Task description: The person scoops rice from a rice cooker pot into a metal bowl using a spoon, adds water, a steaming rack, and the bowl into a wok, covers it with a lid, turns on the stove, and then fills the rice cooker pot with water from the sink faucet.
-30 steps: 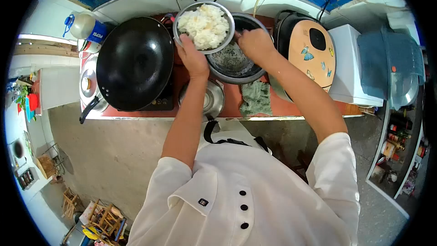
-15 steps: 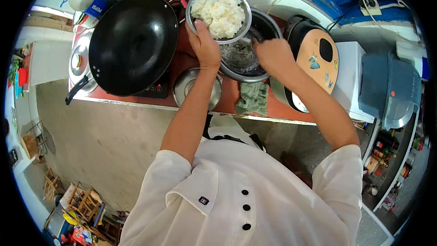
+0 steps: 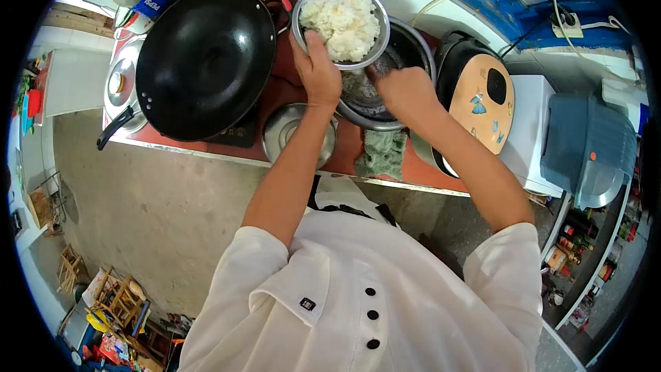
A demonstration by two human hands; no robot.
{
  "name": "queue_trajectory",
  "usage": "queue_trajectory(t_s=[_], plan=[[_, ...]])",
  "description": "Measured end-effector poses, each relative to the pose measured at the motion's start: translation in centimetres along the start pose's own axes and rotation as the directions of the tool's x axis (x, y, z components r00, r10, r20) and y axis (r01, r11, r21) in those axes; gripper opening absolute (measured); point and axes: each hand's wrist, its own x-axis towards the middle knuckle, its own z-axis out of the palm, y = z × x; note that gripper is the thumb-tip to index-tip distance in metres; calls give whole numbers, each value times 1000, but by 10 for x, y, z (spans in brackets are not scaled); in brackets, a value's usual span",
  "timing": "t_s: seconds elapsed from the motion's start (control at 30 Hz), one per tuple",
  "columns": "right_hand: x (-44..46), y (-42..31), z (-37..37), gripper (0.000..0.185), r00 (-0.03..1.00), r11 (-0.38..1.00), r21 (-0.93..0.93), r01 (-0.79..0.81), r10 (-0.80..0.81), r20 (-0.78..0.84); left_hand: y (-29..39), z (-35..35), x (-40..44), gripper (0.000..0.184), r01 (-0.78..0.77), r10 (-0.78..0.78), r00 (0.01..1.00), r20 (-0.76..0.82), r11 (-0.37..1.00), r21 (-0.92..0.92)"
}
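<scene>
keep the metal bowl [image 3: 383,36] of white rice [image 3: 341,24] level and close over the left side of the dark pot [image 3: 379,125] on the counter [image 3: 282,89], so crumbs drop back inside. the left hand [image 3: 320,79] has its fingers holding the bowl; a firm grip matters. the right hand's [image 3: 407,96] fingers are drawn in narrow above the pot; i cannot tell what they grip. short, gentle strokes suit. against the earlier frame, that hand sits closer to the bowl's rim.
</scene>
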Motion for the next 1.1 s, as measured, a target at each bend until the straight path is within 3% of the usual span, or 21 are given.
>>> queue_trajectory(t_s=[0.1,0.23,0.33,0.4,0.43,0.5,0.53,0.7,0.77,0.87,0.93,0.97,1.0,1.1], plan=[[-17,-4,-14,28,997,999,12,39,-40,60,2,1,-1,40,-18,18,1000,-6,995,102],[-30,10,-12,23,988,990,51,130,-134,79,3,1,0,40,-26,26,1000,-8,995,94],[-15,44,-16,18,991,997,-34,65,-61,117,6,0,-2,40,-4,3,1000,11,998,61],[-2,63,-17,14,992,956,-269,114,-94,85,10,-1,-2,40,90,-90,996,23,996,17],[3,64,-18,14,992,957,-268,113,-92,88,13,0,-4,40,94,-94,995,24,995,17],[16,60,-18,12,961,885,-418,205,-101,258,20,1,-8,42,116,-115,993,-17,991,73],[20,60,-11,14,967,868,-442,227,-150,204,24,-1,-10,44,115,-115,993,-4,985,125],[26,58,-14,12,943,892,-369,263,-156,294,17,-2,-30,47,91,-91,996,8,995,34],[25,58,-11,11,934,909,-327,257,-147,327,7,-4,-29,44,-21,4,994,108,987,158],[22,64,1,9,949,879,-379,289,-210,237,6,-4,-30,45,-53,28,993,114,973,223],[20,86,-1,7,882,804,-384,453,-467,64,7,-1,-31,46,-47,21,993,119,975,216],[20,95,-2,5,863,819,-308,484,-505,13,9,0,-32,44,6,-19,996,91,991,137],[19,101,-2,6,842,793,-337,508,-539,2,12,2,-31,42,56,-60,996,64,997,57],[22,102,4,9,806,752,-346,560,-592,18,15,6,-28,42,61,-64,997,41,996,65]])
